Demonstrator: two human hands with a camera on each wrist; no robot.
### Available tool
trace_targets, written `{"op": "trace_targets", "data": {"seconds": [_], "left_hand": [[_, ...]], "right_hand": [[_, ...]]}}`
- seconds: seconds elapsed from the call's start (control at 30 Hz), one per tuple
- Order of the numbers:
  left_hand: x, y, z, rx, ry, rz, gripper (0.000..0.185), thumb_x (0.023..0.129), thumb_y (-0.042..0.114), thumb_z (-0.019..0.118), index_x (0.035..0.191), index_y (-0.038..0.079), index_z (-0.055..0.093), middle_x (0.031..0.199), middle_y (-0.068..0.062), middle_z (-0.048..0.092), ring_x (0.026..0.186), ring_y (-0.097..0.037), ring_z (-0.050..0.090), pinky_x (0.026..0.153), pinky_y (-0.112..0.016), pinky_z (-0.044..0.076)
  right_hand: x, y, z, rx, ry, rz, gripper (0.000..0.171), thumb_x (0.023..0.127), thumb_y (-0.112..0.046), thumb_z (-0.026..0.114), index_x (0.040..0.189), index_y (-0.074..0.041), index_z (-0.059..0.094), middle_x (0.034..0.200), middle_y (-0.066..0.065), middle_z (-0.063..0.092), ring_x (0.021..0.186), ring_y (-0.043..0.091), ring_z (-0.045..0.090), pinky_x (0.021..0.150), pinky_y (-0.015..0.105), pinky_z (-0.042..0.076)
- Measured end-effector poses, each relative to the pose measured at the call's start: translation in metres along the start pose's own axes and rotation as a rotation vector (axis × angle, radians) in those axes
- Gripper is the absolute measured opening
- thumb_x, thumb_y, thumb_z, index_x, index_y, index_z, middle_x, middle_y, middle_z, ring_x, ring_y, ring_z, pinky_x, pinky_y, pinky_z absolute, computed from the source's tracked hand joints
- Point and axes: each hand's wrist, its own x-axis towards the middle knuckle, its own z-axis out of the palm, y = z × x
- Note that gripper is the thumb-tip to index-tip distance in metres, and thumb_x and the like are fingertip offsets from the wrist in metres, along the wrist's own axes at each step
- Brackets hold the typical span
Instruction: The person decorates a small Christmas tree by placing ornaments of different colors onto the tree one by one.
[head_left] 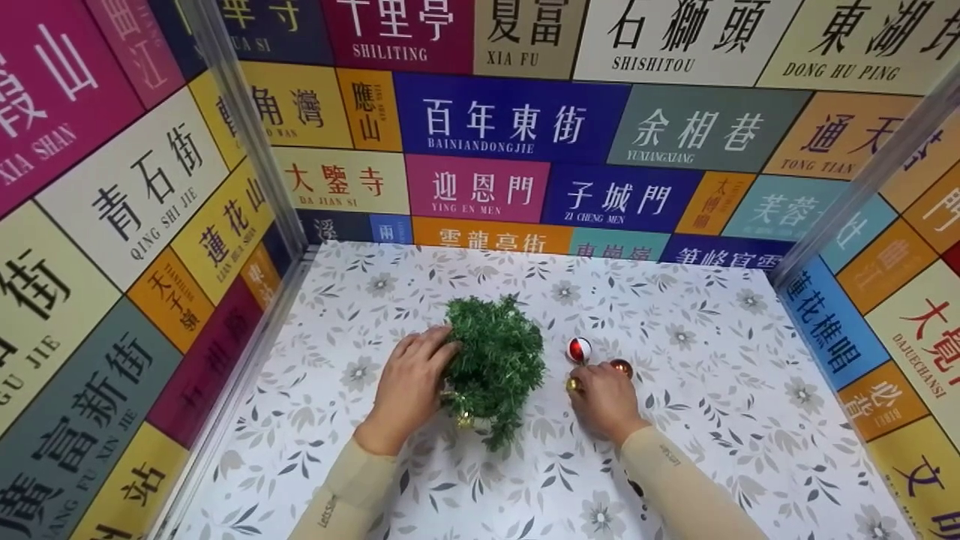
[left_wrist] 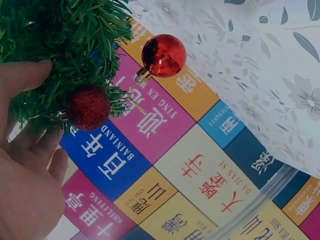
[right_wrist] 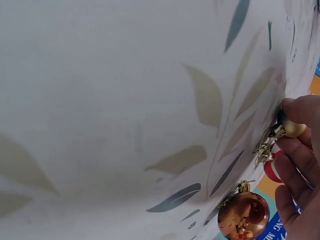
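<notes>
Walls (head_left: 510,124) of coloured panels, lettered in Chinese and Latin characters, stood on three sides. Tabletop (head_left: 322,322) was white with a grey leaf-and-flower print. Beige sleeves (head_left: 679,472) covered both forearms. Small green tree (head_left: 499,360) was near the middle of the tabletop, between the two hands. Left hand (head_left: 412,375) gripped the tree's left side, thumb and fingers either side of the foliage, fingertips partly hidden. Right hand (head_left: 604,405) was low over the tabletop, right of the tree and apart from it, thumb and finger pinching a gold bauble (right_wrist: 295,127) with a gold cap. Copper bauble (head_left: 622,367) lay on the tabletop just beside the right hand; red-and-white bauble (head_left: 579,349) lay just beyond that hand. Shiny red bauble (left_wrist: 164,56), gold-capped, showed at the foliage edge; couldn't tell how it was attached. Glittery red bauble (left_wrist: 88,107) sat against the foliage, near the left fingers.
</notes>
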Motion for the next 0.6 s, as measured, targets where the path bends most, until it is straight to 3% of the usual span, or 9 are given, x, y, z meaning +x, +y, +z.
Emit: {"op": "trace_targets", "data": {"seconds": [0.23, 0.4, 0.6], "left_hand": [[0.0, 0.0, 0.0, 0.001, -0.015, -0.003, 0.06, 0.071, -0.007, 0.075, 0.128, 0.009, 0.064, 0.143, -0.014, 0.053, 0.13, -0.031, 0.05, 0.109, -0.047, 0.035], [0.001, -0.001, 0.002, -0.013, 0.012, 0.005, 0.06, 0.071, -0.009, 0.074, 0.127, 0.009, 0.064, 0.141, -0.015, 0.054, 0.128, -0.032, 0.052, 0.107, -0.049, 0.037], [0.0, -0.002, 0.003, -0.01, 0.021, 0.006, 0.06, 0.07, -0.01, 0.072, 0.127, 0.008, 0.064, 0.141, -0.014, 0.055, 0.128, -0.032, 0.052, 0.107, -0.049, 0.038]], "right_hand": [[0.0, -0.002, -0.008, 0.009, -0.019, 0.013, 0.02, 0.081, -0.024, 0.08, 0.098, -0.015, 0.074, 0.089, -0.002, 0.07, 0.082, 0.023, 0.06, 0.076, 0.043, 0.047], [0.0, -0.01, -0.02, 0.049, -0.05, 0.058, 0.025, 0.083, -0.029, 0.08, 0.103, -0.016, 0.073, 0.093, -0.002, 0.071, 0.088, 0.023, 0.06, 0.08, 0.043, 0.048], [-0.002, -0.026, -0.039, 0.117, 0.034, 0.01, 0.03, 0.08, -0.026, 0.084, 0.106, -0.017, 0.073, 0.098, -0.002, 0.072, 0.091, 0.023, 0.063, 0.083, 0.044, 0.048]]}}
